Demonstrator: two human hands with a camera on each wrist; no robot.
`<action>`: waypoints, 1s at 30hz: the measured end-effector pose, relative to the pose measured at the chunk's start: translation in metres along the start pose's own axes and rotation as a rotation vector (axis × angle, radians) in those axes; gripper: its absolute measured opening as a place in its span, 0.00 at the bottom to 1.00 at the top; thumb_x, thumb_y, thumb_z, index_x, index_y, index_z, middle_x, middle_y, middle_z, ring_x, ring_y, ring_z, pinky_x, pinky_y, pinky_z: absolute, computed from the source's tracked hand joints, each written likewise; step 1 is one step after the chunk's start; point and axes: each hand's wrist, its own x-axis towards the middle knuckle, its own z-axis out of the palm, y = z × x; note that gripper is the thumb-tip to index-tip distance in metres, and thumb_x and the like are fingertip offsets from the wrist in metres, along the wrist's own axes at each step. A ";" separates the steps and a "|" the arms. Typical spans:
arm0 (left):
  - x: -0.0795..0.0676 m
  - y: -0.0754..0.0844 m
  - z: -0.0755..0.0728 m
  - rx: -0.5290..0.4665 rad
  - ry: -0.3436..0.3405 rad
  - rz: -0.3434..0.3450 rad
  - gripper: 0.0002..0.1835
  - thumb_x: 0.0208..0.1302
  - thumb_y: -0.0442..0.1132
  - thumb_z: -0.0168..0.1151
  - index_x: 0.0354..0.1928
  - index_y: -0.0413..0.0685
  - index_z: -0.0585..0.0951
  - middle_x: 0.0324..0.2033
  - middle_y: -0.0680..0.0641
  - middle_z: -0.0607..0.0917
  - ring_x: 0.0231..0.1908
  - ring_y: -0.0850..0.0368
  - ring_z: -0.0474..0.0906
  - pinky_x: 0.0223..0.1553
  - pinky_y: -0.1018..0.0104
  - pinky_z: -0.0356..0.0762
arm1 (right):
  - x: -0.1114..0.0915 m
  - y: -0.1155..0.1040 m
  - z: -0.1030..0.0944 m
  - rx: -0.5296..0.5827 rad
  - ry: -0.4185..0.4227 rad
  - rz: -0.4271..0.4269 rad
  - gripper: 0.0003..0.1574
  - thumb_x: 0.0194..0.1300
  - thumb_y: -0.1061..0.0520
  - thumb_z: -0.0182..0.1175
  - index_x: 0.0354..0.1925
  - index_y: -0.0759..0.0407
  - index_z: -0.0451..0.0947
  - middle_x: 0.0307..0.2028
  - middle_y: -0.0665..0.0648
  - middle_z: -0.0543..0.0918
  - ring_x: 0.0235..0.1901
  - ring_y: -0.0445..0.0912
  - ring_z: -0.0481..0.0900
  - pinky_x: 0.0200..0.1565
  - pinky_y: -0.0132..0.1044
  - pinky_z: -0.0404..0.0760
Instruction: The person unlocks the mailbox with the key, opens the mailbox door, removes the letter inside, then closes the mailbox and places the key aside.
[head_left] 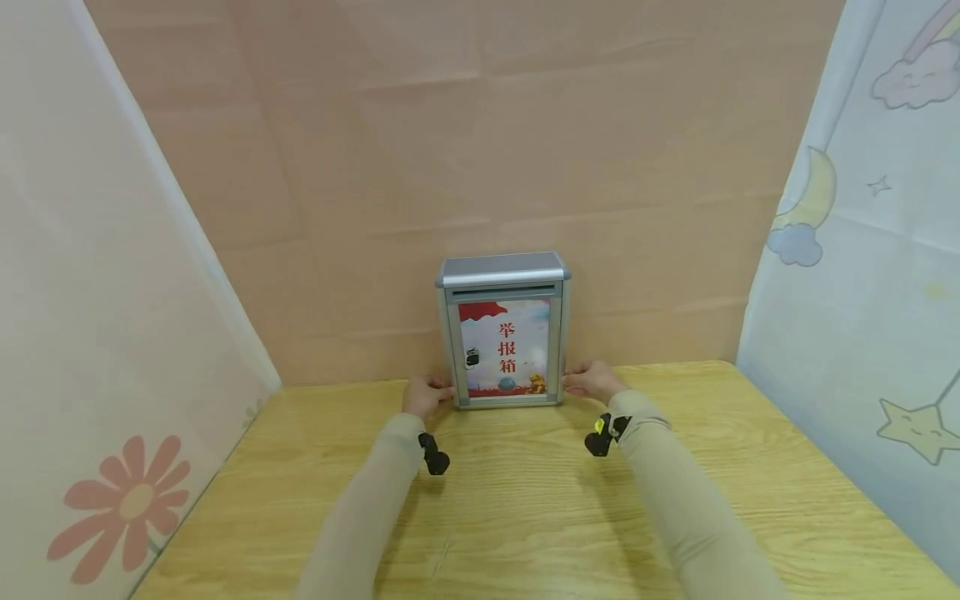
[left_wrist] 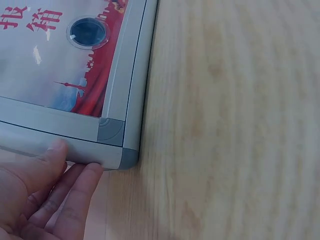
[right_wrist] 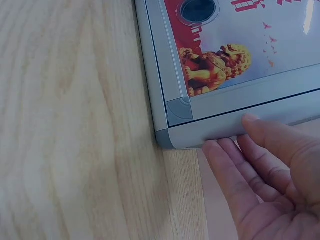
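Note:
A grey metal-framed report box (head_left: 504, 333) with a slot near its top stands upright at the table's back edge. Red characters run down its white front panel, and a small black lock (head_left: 472, 357) sits at the panel's left. My left hand (head_left: 426, 395) holds the box's lower left side, thumb on the frame and fingers against the side wall. On the lower right side, my right hand (head_left: 596, 381) grips in the same way. The right wrist view shows the thumb (right_wrist: 255, 125) on the frame near the grey corner piece (right_wrist: 165, 139). Parts of the fingers are hidden by the box.
A light wooden table (head_left: 517, 517) spreads out in front of the box. Behind it hangs a peach cloth (head_left: 360, 183), and pale printed curtains (head_left: 862, 292) flank both sides. Each wrist carries a small black camera (head_left: 435, 455).

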 end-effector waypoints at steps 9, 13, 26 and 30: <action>-0.027 0.006 -0.006 -0.012 -0.082 0.038 0.08 0.56 0.29 0.69 0.35 0.29 0.83 0.32 0.41 0.85 0.32 0.52 0.84 0.40 0.55 0.85 | -0.035 -0.001 -0.007 -0.137 -0.028 -0.037 0.25 0.69 0.62 0.58 0.55 0.81 0.70 0.53 0.75 0.77 0.49 0.55 0.82 0.55 0.48 0.80; -0.041 0.009 -0.007 0.018 -0.104 0.050 0.08 0.55 0.30 0.70 0.34 0.30 0.83 0.32 0.40 0.86 0.34 0.46 0.84 0.41 0.53 0.85 | -0.051 0.004 -0.008 -0.141 -0.017 -0.036 0.24 0.68 0.60 0.59 0.54 0.79 0.71 0.48 0.69 0.80 0.45 0.49 0.83 0.54 0.48 0.80; -0.054 0.016 -0.002 -0.063 -0.155 0.015 0.11 0.58 0.27 0.67 0.41 0.28 0.81 0.36 0.35 0.86 0.36 0.48 0.86 0.46 0.51 0.84 | -0.061 0.009 -0.015 -0.121 -0.034 -0.046 0.25 0.69 0.60 0.58 0.55 0.81 0.69 0.50 0.72 0.79 0.50 0.57 0.82 0.55 0.47 0.80; -0.052 0.015 -0.002 -0.061 -0.156 0.011 0.10 0.58 0.28 0.67 0.41 0.29 0.82 0.36 0.36 0.86 0.36 0.49 0.86 0.46 0.50 0.83 | -0.058 0.010 -0.017 -0.110 -0.043 -0.039 0.25 0.70 0.61 0.56 0.56 0.81 0.68 0.52 0.73 0.77 0.50 0.55 0.82 0.56 0.47 0.79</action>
